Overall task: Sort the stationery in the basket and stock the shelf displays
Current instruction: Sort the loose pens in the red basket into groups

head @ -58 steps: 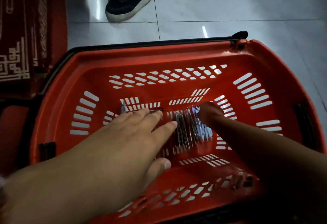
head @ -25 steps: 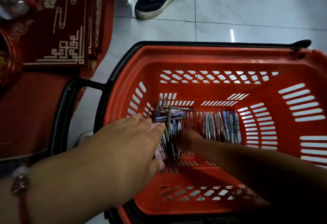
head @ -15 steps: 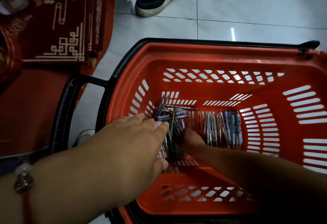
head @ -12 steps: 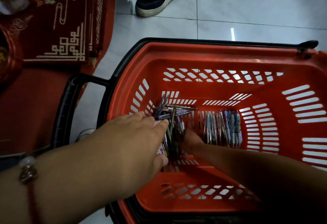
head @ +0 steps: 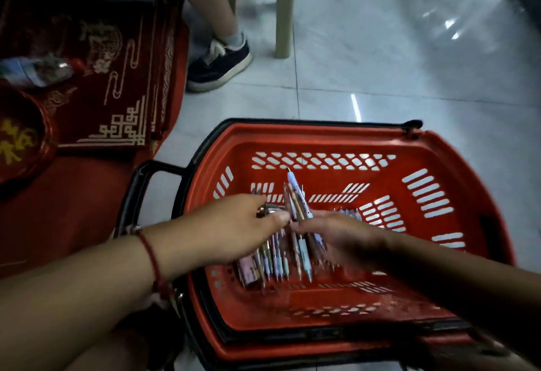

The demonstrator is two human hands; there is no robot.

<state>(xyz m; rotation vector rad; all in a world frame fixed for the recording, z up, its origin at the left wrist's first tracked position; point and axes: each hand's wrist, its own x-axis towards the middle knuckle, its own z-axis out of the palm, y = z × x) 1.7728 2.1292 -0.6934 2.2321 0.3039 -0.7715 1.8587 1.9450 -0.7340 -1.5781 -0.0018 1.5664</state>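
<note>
Both hands inside the red slotted plastic basket (head: 456, 165): left hand (head: 225, 233) and right hand (head: 345, 236) gripping one fanned bundle of pastel plastic pens (head: 281, 253), seemingly gathered for lifting toward shelves.

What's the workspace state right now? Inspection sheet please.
Surface: grey tiled floor, glossy with glare.
Job's things: pens bunched between both hands over the red basket; more pens lie in it.
Clutter: red mats, plastic bottle.
Grippers: left hand and right hand both grip the bunch.
Cables: nothing seen.
Surroundings: another person's dark shoe, a beige furniture leg.
</note>
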